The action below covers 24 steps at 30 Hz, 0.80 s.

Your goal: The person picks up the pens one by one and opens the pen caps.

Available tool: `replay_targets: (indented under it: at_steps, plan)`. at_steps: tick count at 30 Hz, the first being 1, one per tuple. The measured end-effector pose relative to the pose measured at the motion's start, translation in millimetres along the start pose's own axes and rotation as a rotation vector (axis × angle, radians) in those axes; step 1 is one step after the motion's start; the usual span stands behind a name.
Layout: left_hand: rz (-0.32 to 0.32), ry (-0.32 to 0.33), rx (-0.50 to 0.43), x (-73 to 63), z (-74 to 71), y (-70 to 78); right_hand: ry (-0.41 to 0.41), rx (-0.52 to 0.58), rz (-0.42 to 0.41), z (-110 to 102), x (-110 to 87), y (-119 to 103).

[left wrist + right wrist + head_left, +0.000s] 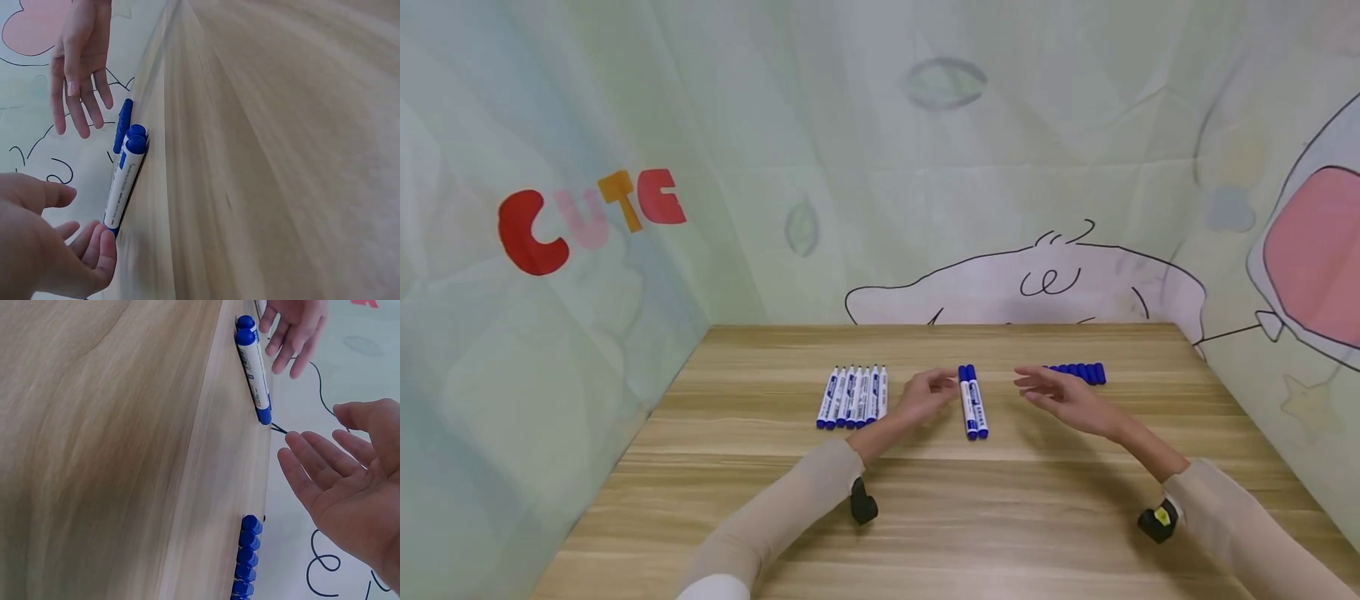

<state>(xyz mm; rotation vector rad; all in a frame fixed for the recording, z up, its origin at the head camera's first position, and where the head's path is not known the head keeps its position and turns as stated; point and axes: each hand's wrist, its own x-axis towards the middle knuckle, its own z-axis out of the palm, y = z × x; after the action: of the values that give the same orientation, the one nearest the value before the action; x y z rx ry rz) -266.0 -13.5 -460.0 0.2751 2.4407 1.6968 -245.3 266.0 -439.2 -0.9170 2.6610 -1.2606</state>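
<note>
Two capped whiteboard markers (973,406) with white barrels and blue caps lie side by side on the wooden table, between my hands. My left hand (927,395) is just left of them, its loosely bent fingers right at their cap ends and holding nothing. To their right my right hand (1070,403) hovers with fingers spread and nothing in it. A row of loose blue caps (1093,373) sits behind the right hand, partly hidden by it. In the right wrist view, the caps (247,557) line up below the palm.
Left of my left hand lies a row of several uncapped markers (852,397), tips pointing away from me and blue ends toward me. A printed curtain (760,150) hangs behind the wooden table (925,517) and along its sides.
</note>
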Motion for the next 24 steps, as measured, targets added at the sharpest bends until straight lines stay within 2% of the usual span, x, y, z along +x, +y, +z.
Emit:
replay_targets:
  at_steps: [6,11,19,24]
  plan:
    - [-0.055,0.037,0.033,11.7,12.6,-1.3,-0.028,0.017,0.041,-0.1,-3.1,4.8]
    - [-0.103,0.063,0.092,13.4,20.2,1.5,-0.046,0.026,0.058,-0.2,-5.4,9.6]
    - [-0.055,0.068,0.290,12.2,23.9,0.8,-0.053,0.007,0.043,-0.2,-8.0,13.5]
    - [-0.076,0.065,0.328,10.9,20.8,3.0,-0.056,0.012,0.038,-0.3,-9.1,15.5]
